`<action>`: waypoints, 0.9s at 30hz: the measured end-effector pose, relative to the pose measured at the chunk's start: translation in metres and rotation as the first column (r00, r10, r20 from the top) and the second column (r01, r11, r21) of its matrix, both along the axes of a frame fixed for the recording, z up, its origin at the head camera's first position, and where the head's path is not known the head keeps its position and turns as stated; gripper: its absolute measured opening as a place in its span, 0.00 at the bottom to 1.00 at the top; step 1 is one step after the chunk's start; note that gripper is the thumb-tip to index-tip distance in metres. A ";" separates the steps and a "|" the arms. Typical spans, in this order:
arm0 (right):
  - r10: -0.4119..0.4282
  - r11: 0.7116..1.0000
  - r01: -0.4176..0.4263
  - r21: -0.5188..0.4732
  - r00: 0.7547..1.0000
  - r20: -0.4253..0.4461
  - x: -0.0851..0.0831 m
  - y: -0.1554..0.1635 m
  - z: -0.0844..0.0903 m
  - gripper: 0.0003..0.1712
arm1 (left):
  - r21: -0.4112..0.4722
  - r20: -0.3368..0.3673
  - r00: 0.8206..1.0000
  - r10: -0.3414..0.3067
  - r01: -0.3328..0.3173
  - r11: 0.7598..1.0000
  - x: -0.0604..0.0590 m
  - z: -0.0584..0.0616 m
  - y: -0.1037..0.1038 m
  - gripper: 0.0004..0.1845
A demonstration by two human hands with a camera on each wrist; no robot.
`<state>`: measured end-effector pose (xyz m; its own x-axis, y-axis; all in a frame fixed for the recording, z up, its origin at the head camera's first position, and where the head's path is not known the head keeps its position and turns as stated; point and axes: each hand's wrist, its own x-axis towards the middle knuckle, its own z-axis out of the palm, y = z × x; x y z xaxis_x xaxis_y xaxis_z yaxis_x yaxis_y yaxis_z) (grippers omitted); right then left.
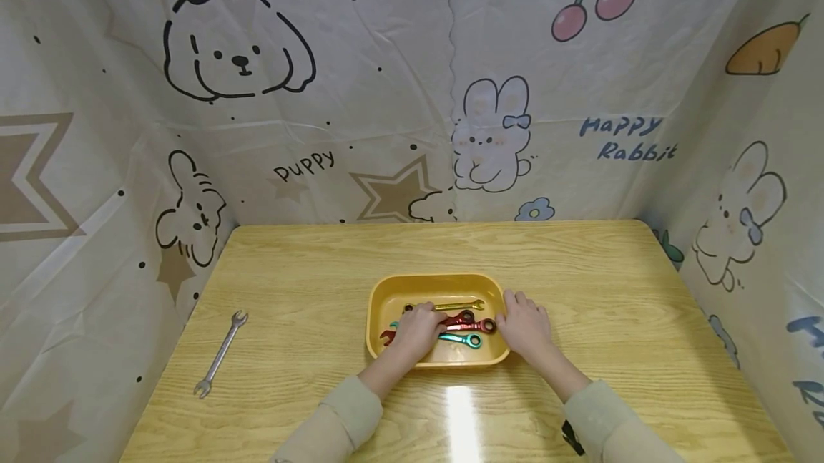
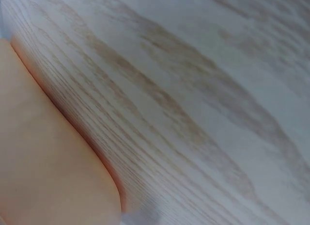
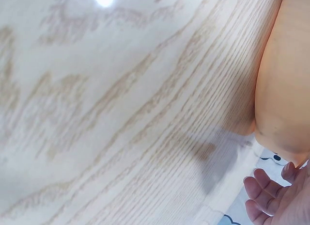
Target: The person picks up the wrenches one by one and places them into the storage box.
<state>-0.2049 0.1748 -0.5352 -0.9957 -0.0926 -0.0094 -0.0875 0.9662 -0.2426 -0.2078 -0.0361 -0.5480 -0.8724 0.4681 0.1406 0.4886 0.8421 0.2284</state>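
Observation:
A yellow tray (image 1: 438, 363) stands mid-table with several wrenches in it. My left hand (image 1: 417, 330) reaches in over them, its back upward; its fingertips are hidden, so I cannot tell whether they grip a wrench. A dark red wrench (image 1: 460, 318) and a brighter red wrench (image 1: 476, 326) show by its fingers. A green wrench (image 1: 461, 339) lies nearer me, and a gold wrench (image 1: 460, 305) lies along the far side. My right hand (image 1: 524, 321) rests at the tray's right rim. Its fingers (image 3: 264, 191) are loosely bent outside the tray wall (image 3: 286, 89) in the right wrist view.
A silver open-ended wrench (image 1: 221, 356) lies alone at the table's left. Near my right sleeve (image 1: 605, 413) sits a small black object (image 1: 570, 437), partly covered. Patterned cloth (image 1: 386, 91) surrounds the wooden table (image 1: 309, 255) at the back and sides.

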 end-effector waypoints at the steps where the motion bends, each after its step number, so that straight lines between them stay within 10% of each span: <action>1: -0.001 1.000 0.001 0.000 1.000 0.000 0.000 0.000 0.000 0.16 | -0.002 -0.001 1.000 -0.001 0.001 1.000 0.000 0.000 0.000 0.09; 27: -0.006 1.000 0.006 -0.001 1.000 -0.017 0.000 -0.001 -0.002 0.17 | -0.007 0.019 1.000 0.005 -0.005 1.000 0.000 0.000 -0.002 0.13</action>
